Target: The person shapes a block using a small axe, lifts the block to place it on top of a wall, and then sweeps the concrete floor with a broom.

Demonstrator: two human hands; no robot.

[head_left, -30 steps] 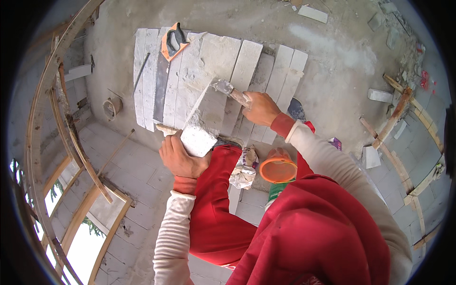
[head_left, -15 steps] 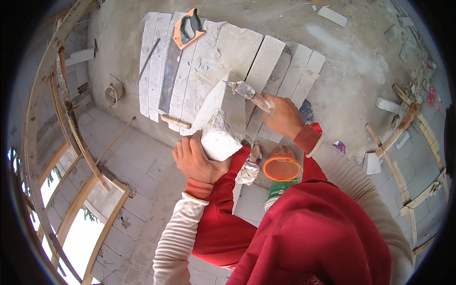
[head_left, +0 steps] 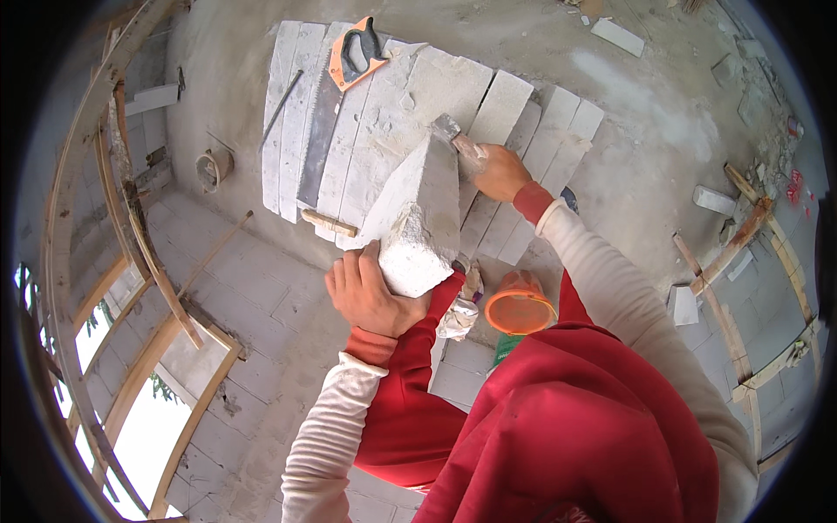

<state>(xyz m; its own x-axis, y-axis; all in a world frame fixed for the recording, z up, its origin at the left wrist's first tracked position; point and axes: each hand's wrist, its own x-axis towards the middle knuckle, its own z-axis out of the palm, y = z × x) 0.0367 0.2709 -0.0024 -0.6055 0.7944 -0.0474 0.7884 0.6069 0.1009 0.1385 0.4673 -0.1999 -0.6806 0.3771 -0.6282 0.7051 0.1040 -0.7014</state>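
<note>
A white, chalky building block (head_left: 410, 209) with a rough, chipped near end rests tilted on a row of pale blocks. My left hand (head_left: 373, 292) grips its near left corner, thumb below and fingers along the side. My right hand (head_left: 503, 173) is closed round the worn handle of a short-bladed hand tool (head_left: 446, 129). The tool's flat, mortar-stained metal blade is at the block's far end; whether it touches the block I cannot tell. The palm hides most of the handle.
On the blocks left lie a handsaw (head_left: 327, 131) with an orange and black handle, a dark rod (head_left: 282, 107) and a wooden stick (head_left: 329, 222). An orange bucket (head_left: 520, 305) stands by my legs. Timber framing (head_left: 148, 235) curves along the left; block offcuts (head_left: 618, 37) lie on the floor.
My right hand and the tool have moved up and slightly left, bringing the blade to the block's far end. My left hand keeps its grip; the whole view has shifted slightly.
</note>
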